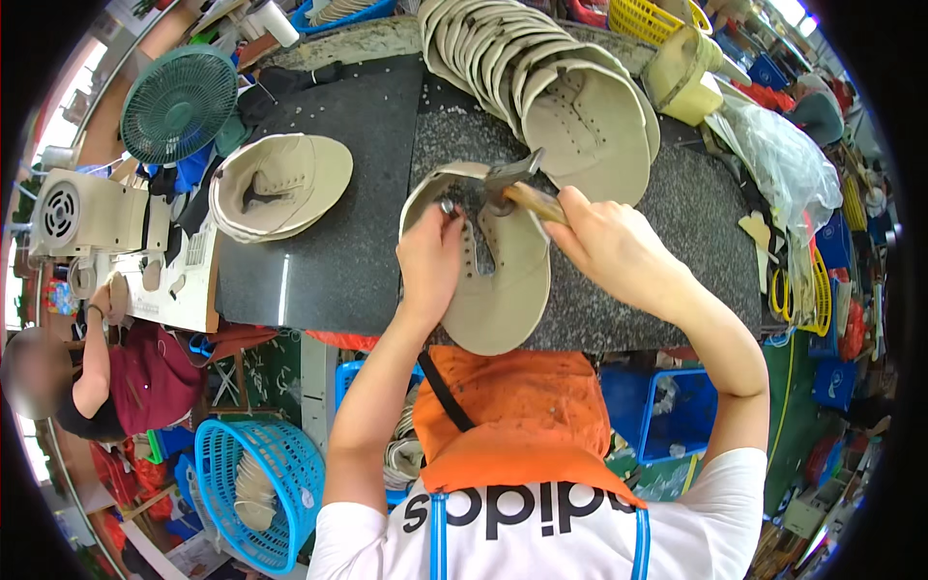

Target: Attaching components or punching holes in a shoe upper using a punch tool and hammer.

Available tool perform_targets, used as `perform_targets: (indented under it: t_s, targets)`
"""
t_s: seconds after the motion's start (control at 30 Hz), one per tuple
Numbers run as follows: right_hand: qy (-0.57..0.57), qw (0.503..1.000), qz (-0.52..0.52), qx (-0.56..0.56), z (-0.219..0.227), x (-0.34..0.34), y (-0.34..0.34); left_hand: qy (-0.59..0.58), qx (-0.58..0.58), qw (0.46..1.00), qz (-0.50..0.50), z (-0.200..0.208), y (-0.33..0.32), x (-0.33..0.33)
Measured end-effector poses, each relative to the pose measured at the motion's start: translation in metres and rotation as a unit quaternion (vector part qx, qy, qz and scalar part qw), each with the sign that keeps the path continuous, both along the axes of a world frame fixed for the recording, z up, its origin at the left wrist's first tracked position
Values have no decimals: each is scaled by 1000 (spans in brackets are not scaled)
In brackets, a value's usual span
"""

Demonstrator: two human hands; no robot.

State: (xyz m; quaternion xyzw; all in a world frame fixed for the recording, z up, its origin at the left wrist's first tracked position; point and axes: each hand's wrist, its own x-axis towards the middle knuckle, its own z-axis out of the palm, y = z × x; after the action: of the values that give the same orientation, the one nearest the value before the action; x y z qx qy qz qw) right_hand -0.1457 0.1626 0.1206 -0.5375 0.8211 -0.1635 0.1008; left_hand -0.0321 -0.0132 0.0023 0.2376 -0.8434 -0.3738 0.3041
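A beige shoe upper (500,309) lies on the dark stone worktop in front of me, its eyelet rows and lace opening turned up. My left hand (430,263) is closed at its left side, fingertips pinching a small shiny metal piece (448,207) whose exact kind I cannot make out. In my right hand (619,249) is the wooden handle of a hammer (517,174). The hammer's metal head is over the upper's eyelet area, right of my left fingertips; whether it touches is unclear.
Stacked beige uppers (590,126) stand at the far right, and a smaller pile (280,188) lies left. Beyond are a green fan (179,104) and a yellowish container (681,75). A co-worker (145,377) sits at left near a blue basket (261,493). An orange apron (517,406) covers my lap.
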Motion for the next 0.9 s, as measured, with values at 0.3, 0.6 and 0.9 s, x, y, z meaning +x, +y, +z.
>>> perform_targets:
  t_s: [0.3,0.6,0.9]
  targets:
    - [-9,999,-53,-1,-63,-1,15,30,295,951,-84,1,3,-17]
    - [-65,993,-50,-85,-1,-15,15,18,43,996,-81,6,11,-16]
    - [-27,999,-27,4,-7,5,28,-9,50,997,-61,-4,4,-16]
